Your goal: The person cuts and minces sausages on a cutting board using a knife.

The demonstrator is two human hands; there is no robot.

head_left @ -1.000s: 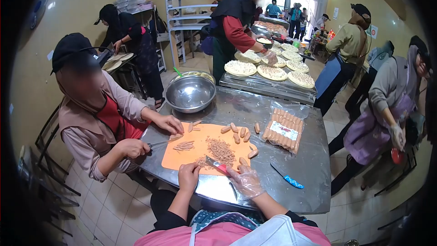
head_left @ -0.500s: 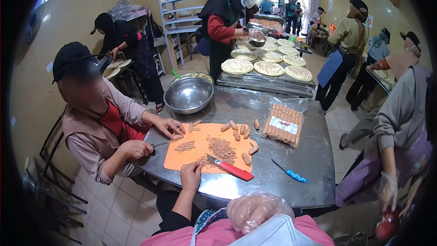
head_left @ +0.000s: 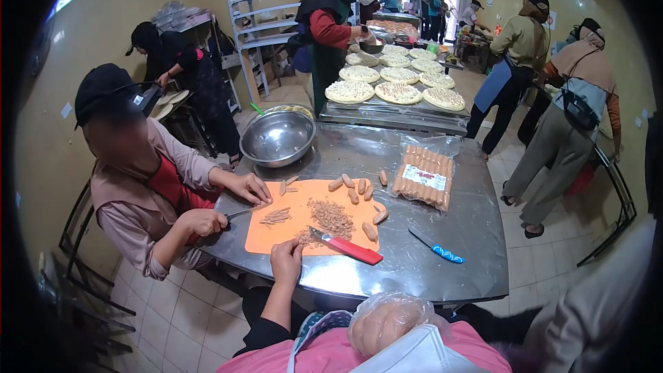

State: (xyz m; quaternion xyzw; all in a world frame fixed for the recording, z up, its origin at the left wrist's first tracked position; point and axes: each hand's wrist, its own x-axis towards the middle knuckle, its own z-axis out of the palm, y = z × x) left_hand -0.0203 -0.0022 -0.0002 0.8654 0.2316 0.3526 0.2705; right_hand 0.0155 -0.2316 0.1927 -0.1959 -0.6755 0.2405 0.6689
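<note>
My left hand (head_left: 286, 262) is at the near edge of an orange cutting board (head_left: 258, 240). Its bare fingers are bent together, tips at the edge of the chopped sausage (head_left: 331, 217); anything pinched there is too small to make out. Beside it, a red-handled knife (head_left: 353, 249) rests with its blade over the pieces. Close to my chest is my right hand (head_left: 390, 321), covered in clear plastic and curled like a fist, its inside hidden. Several short sausage pieces (head_left: 369, 232) lie along the board's right side, and thin sausage strips (head_left: 276, 215) on its left.
Across the board, a co-worker's hand (head_left: 202, 222) grips another knife (head_left: 242, 211). The steel table (head_left: 442, 283) also bears a metal bowl (head_left: 278, 139), a sausage pack (head_left: 423, 178) and a blue-handled knife (head_left: 436, 246). Topped dough rounds (head_left: 399, 92) stand beyond. A person's sleeve (head_left: 594, 304) is close on the right.
The view has shifted slightly, while both my hands keep nearly the same pose. The person in the purple apron on the right has moved nearer and lower, revealing another person behind.
</note>
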